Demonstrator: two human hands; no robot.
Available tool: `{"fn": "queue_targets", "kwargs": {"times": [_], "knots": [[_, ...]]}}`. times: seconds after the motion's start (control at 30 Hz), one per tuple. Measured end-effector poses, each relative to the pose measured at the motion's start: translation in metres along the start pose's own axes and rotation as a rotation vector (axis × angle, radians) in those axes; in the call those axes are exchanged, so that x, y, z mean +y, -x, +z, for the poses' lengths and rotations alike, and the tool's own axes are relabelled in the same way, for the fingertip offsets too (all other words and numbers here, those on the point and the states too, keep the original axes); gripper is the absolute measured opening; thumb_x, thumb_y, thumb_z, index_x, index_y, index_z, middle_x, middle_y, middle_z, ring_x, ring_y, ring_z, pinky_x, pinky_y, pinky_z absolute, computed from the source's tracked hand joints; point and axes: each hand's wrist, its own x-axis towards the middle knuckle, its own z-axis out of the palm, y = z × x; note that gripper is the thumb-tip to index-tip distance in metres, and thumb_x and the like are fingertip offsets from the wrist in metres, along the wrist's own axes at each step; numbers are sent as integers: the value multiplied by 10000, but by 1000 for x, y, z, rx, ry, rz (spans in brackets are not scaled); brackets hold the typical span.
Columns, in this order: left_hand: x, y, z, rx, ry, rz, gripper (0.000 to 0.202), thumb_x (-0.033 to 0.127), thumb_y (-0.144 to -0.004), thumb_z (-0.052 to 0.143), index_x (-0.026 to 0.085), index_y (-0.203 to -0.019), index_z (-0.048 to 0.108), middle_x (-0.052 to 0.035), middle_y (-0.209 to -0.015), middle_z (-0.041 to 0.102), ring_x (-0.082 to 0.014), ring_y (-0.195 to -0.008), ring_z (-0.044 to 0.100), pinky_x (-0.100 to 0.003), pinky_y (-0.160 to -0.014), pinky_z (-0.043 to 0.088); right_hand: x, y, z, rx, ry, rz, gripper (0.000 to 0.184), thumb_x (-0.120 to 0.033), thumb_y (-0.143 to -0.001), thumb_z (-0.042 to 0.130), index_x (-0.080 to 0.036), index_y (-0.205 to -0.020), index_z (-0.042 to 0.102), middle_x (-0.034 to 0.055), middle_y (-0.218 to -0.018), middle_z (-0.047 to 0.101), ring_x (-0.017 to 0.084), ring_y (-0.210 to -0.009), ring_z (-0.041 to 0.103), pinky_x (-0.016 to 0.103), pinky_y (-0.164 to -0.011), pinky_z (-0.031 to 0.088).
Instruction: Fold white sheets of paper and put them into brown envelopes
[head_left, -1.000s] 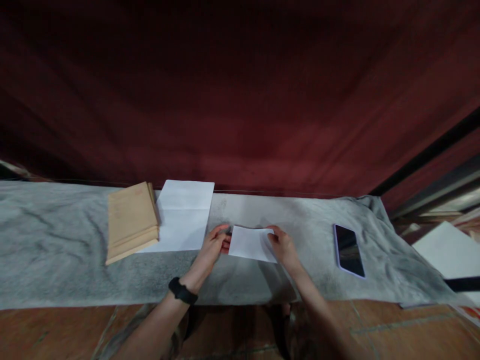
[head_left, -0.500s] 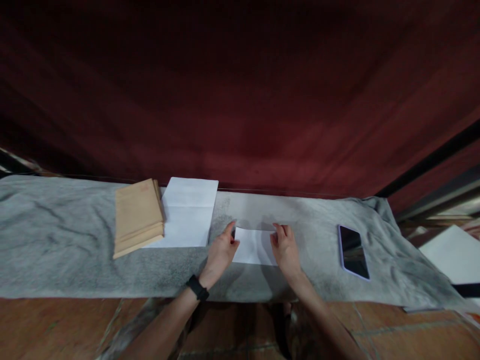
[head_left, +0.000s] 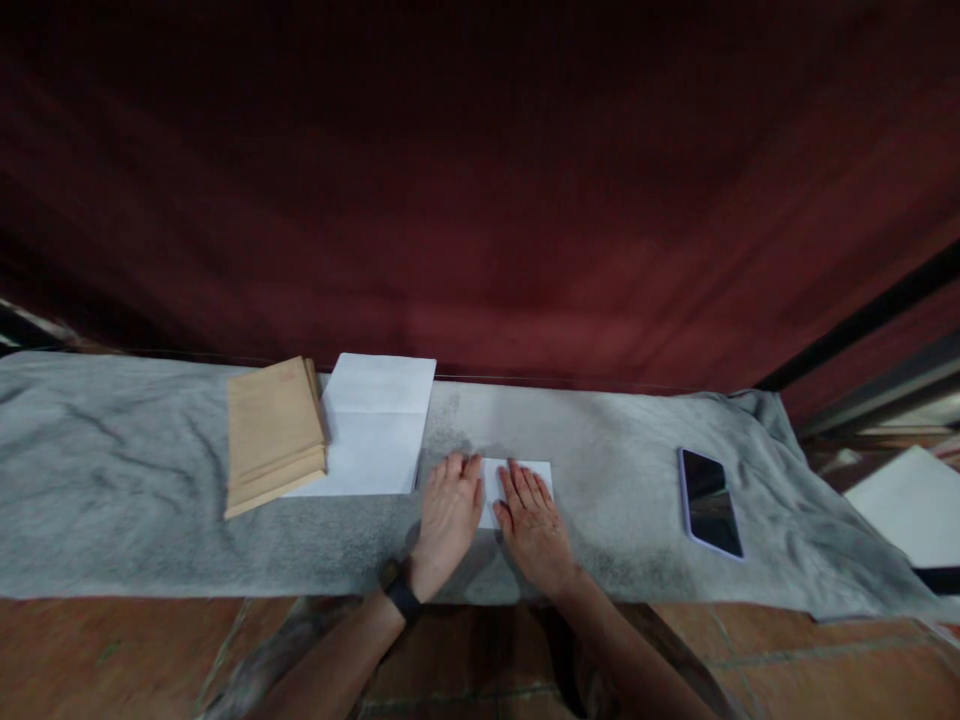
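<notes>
A small folded sheet of white paper [head_left: 491, 482] lies on the grey cloth in front of me, partly covered by both hands. My left hand [head_left: 448, 510] rests flat at its left edge, fingers stretched forward. Flat on top of the paper is my right hand [head_left: 532, 515], its fingers extended and slightly spread. Further left lie larger white sheets [head_left: 379, 440] with a crease across the middle. Beside them, a stack of brown envelopes [head_left: 276, 425] overlaps their left side.
A phone [head_left: 710, 502] in a lilac case lies to the right on the grey cloth [head_left: 622, 440]. Behind the cloth hangs a dark red curtain [head_left: 510, 250]. A white flat object [head_left: 911, 505] stands at the far right. Tiled floor [head_left: 135, 650] shows below.
The small paper has been folded over to a narrower piece. My right hand has moved left and both hands now lie flat, where before the fingers gripped the paper's sides.
</notes>
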Motion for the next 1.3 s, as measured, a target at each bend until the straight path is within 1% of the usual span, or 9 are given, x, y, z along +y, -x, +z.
{"fn": "queue_targets", "kwargs": {"times": [0.07,0.13,0.23,0.33,0.47,0.7,0.9,1.07,1.3], "knots": [[9,9,12,61,35,110,416,291,-1017,415,160,-1395,532,-154,-1380,598,-280,-1303,551,-454,-1075,464,2,2,4,5,35,-44,541,-273,-1016,401,-127,-1537,382,115,-1604,376,243,-1479,345,437,-1213,317],[16,17,24,56,73,198,531,411,-1026,409,140,-1483,426,-158,-1527,472,-287,-1428,424,-457,-1141,410,4,5,7,17,76,-99,596,-219,-985,417,-108,-1562,316,128,-1614,353,247,-1499,304,445,-1222,302],[18,24,37,23,70,248,679,518,-1029,346,103,-1561,265,-185,-1588,382,-281,-1498,310,-486,-1193,335,7,8,8,21,134,-134,640,-183,-965,421,-104,-1579,260,128,-1630,317,253,-1519,252,457,-1234,272],[12,27,38,5,51,271,734,559,-1027,310,96,-1582,192,-184,-1606,347,-262,-1515,271,-473,-1211,305,11,9,5,-12,165,-125,599,-199,-993,400,-138,-1577,281,118,-1638,296,251,-1524,241,476,-1239,243],[6,30,34,27,-2,288,766,578,-1016,328,63,-1572,211,-199,-1609,331,-282,-1519,253,-472,-1228,270,19,11,1,-16,129,-61,551,-235,-1021,381,-144,-1562,327,131,-1619,333,263,-1512,275,511,-1228,237],[3,34,40,50,-48,223,660,366,-1023,346,55,-1581,176,-199,-1615,310,-274,-1527,220,-490,-1236,256,27,15,-2,20,58,61,540,-269,-1040,358,-113,-1556,333,162,-1588,377,282,-1479,349,533,-1208,252],[3,32,36,-1,-64,215,661,436,-1016,363,42,-1541,292,-205,-1618,304,-289,-1528,215,-473,-1237,244,30,16,-2,32,60,155,552,-325,-1047,334,-119,-1560,329,166,-1581,387,302,-1456,383,550,-1195,248],[1,34,30,-16,-58,188,728,520,-1010,364,30,-1543,289,-221,-1621,284,-297,-1530,211,-472,-1237,238,31,18,-2,84,88,219,567,-372,-1050,330,-110,-1553,343,172,-1564,416,317,-1421,429,551,-1180,263],[1,34,29,-40,-69,150,756,537,-986,396,34,-1543,303,-214,-1619,291,-301,-1522,241,-464,-1238,221,24,19,-7,91,121,261,557,-382,-1044,358,-102,-1524,396,169,-1555,435,311,-1427,423,534,-1178,278]]}}
